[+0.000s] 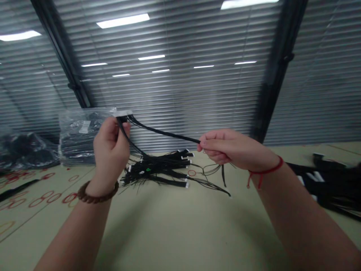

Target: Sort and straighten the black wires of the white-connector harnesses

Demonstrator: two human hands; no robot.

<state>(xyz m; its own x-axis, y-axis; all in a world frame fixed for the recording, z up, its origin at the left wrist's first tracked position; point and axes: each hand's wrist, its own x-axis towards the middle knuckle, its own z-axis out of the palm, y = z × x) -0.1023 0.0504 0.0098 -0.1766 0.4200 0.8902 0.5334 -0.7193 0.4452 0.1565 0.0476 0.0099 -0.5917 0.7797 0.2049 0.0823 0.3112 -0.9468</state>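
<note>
A black sheathed wire harness (163, 132) was held up above the table, stretched between the two hands. Its forked end, bearing a black connector (122, 120), was gripped in the left hand (109, 154), whose fingers were curled closely around it. The cable's far stretch was pinched in the nearly closed right hand (234, 148). Below them, a tangled bundle of black wire harnesses (155, 170) with white-tipped ends was laid on the pale green table (175, 233). Clear plastic bags packed with black harnesses (79, 139) were placed beyond the left hand, and a heap of black cables (329, 184) lay at the right edge. Small red rubber rings (47, 197) were scattered across the table's left side. A brown beaded bracelet (97, 192) was worn on the left wrist, a red string (265, 171) on the right.
</note>
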